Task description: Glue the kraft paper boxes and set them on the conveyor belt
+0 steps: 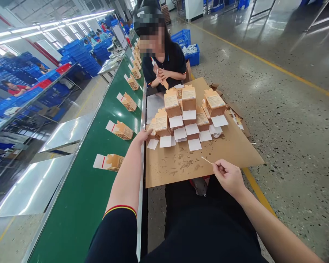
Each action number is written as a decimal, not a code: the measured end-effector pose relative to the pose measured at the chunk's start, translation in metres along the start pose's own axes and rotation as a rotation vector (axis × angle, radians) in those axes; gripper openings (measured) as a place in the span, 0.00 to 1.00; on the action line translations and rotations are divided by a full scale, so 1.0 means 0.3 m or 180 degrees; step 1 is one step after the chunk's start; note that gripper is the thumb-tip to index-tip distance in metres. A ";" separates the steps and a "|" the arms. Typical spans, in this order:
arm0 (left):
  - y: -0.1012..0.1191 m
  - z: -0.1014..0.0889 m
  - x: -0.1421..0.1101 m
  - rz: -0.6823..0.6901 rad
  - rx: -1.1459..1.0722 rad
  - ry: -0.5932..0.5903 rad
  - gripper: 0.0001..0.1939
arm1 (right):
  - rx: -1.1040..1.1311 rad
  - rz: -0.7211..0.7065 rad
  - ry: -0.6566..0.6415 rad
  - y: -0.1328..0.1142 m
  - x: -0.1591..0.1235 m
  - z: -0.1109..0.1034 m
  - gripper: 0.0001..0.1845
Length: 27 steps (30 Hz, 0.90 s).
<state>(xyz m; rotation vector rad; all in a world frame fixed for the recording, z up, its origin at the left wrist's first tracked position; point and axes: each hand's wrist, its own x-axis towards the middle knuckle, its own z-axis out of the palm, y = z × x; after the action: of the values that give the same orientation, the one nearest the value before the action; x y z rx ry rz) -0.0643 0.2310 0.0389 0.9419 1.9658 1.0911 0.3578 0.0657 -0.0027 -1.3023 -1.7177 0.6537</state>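
My left hand reaches to the left end of a pile of small brown cartons and grips the leftmost carton; its fingers are partly hidden. Between the closed fingers of my right hand is a thin cotton swab, pointing left over the brown cardboard sheet. The piled cartons have white flaps hanging towards me. Dark wet-looking smears mark the cardboard in front of them.
On my left runs a green conveyor belt with a metal edge, carrying a row of cartons with white flaps. Across the pile a co-worker holds a carton piece in both hands. Blue crates stand on the floor behind.
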 end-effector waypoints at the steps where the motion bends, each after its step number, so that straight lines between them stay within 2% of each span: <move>1: -0.009 -0.020 -0.014 -0.0081 0.0016 -0.0057 0.19 | -0.0012 0.0023 0.0044 0.004 -0.004 -0.005 0.21; 4: -0.056 -0.129 -0.099 -0.0268 0.0007 -0.0050 0.20 | -0.0030 0.0095 0.0136 0.015 -0.017 -0.022 0.21; 6: -0.110 -0.210 -0.191 -0.0288 -0.0138 0.0090 0.23 | 0.0004 0.0149 0.0154 0.017 -0.030 -0.036 0.21; 8: -0.183 -0.256 -0.311 -0.0228 -0.0586 0.0282 0.26 | 0.0056 0.0189 0.0129 0.011 -0.047 -0.045 0.20; 9: -0.223 -0.255 -0.377 -0.0156 -0.0892 0.0345 0.28 | 0.0088 0.0190 0.0092 0.005 -0.057 -0.045 0.20; 11: -0.300 -0.207 -0.509 -0.0002 -0.1441 0.0339 0.33 | 0.0168 0.0116 -0.0059 -0.014 -0.075 -0.028 0.19; 14: -0.376 -0.068 -0.654 -0.0083 -0.1714 0.0083 0.36 | 0.0231 -0.0202 -0.0443 -0.048 -0.090 0.052 0.19; 16: -0.393 0.014 -0.696 -0.0207 -0.1745 0.0036 0.37 | 0.0128 -0.0500 -0.0701 -0.061 -0.090 0.135 0.18; 18: -0.392 0.062 -0.703 -0.0194 -0.1754 0.0126 0.38 | -0.0083 -0.0808 -0.0880 -0.063 -0.087 0.221 0.18; 22: -0.380 0.081 -0.693 -0.0118 -0.1672 0.0247 0.39 | -0.0541 -0.1189 -0.1098 -0.047 -0.092 0.335 0.18; 27: -0.382 0.080 -0.710 -0.0115 -0.1585 0.0245 0.37 | -0.0886 -0.1224 -0.1384 -0.034 -0.092 0.357 0.17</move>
<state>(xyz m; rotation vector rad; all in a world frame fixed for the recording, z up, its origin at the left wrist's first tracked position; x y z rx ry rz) 0.0320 0.0177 -0.0263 0.5982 1.6406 1.5191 0.2625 0.0457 -0.0560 -1.0072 -2.4083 0.5057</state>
